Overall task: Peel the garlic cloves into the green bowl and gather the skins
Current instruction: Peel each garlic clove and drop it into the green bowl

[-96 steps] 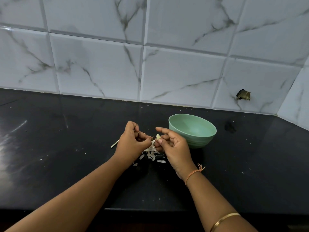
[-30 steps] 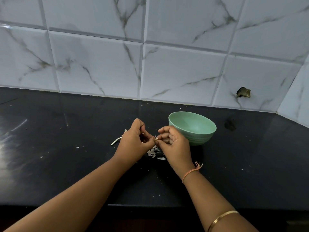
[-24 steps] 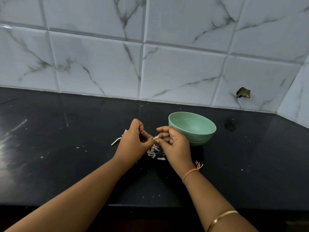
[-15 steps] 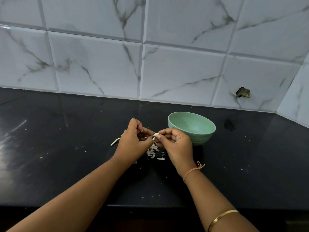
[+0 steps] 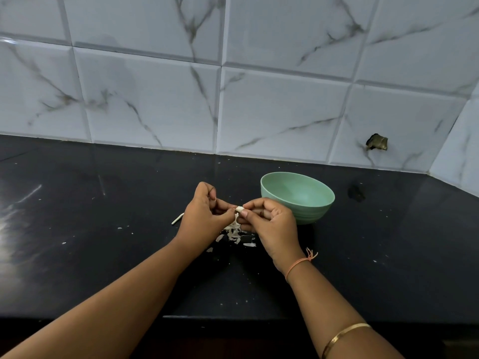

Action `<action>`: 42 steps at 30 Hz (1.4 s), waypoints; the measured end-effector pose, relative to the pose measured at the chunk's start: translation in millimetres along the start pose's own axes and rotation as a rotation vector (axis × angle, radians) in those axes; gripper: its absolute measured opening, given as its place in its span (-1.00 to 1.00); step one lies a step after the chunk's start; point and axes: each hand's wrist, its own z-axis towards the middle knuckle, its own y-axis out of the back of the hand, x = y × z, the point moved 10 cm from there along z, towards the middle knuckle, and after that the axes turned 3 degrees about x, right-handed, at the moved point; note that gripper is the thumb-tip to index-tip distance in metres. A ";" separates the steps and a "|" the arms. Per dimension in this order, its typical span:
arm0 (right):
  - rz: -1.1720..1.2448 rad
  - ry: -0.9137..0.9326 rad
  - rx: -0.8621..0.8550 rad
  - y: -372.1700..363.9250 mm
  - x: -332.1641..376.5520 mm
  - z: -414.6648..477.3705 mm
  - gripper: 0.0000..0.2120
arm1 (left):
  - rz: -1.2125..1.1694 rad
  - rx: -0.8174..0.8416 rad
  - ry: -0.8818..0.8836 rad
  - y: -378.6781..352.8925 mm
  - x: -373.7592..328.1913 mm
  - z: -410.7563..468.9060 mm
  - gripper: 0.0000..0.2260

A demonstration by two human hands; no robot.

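Note:
Both hands meet above the black counter, just left of the green bowl point(image 5: 298, 196). A small pale garlic clove point(image 5: 239, 209) sits between the fingertips of my left hand point(image 5: 204, 216) and my right hand point(image 5: 269, 224), and both pinch it. A strip of skin hangs down from the clove. A loose heap of white garlic skins point(image 5: 234, 233) lies on the counter right below the hands. The bowl's visible inside looks bare; its near part is hidden by my right hand.
A thin white stalk piece point(image 5: 177, 218) lies on the counter left of my left hand. Small white flecks dot the black counter point(image 5: 103, 229). A tiled wall runs behind, with a broken hole point(image 5: 377, 143) at the right. The counter's front edge is close below my forearms.
The hands have stayed together over the skin heap, working the clove between the fingertips. A strip of skin now hangs from the clove. The bowl has not moved.

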 end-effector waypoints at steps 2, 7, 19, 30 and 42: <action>0.019 -0.009 0.011 -1.1 -0.4 -0.4 -0.86 | 0.003 0.005 0.000 -0.6 0.9 0.5 -0.67; 0.038 -0.036 0.006 0.3 -3.4 0.5 -0.84 | 0.075 -0.003 -0.024 -1.3 -1.3 -0.7 -0.65; -0.066 -0.027 0.016 -1.4 -8.9 2.2 -0.82 | 0.065 -0.026 0.011 1.7 2.2 0.7 -0.68; -0.081 -0.070 -0.026 3.4 -12.0 2.5 -0.86 | 0.101 -0.067 0.025 4.9 3.5 0.5 -0.68; 0.003 -0.068 0.001 1.5 -9.5 1.8 -0.89 | 0.061 -0.033 0.006 0.8 -0.3 0.2 -0.69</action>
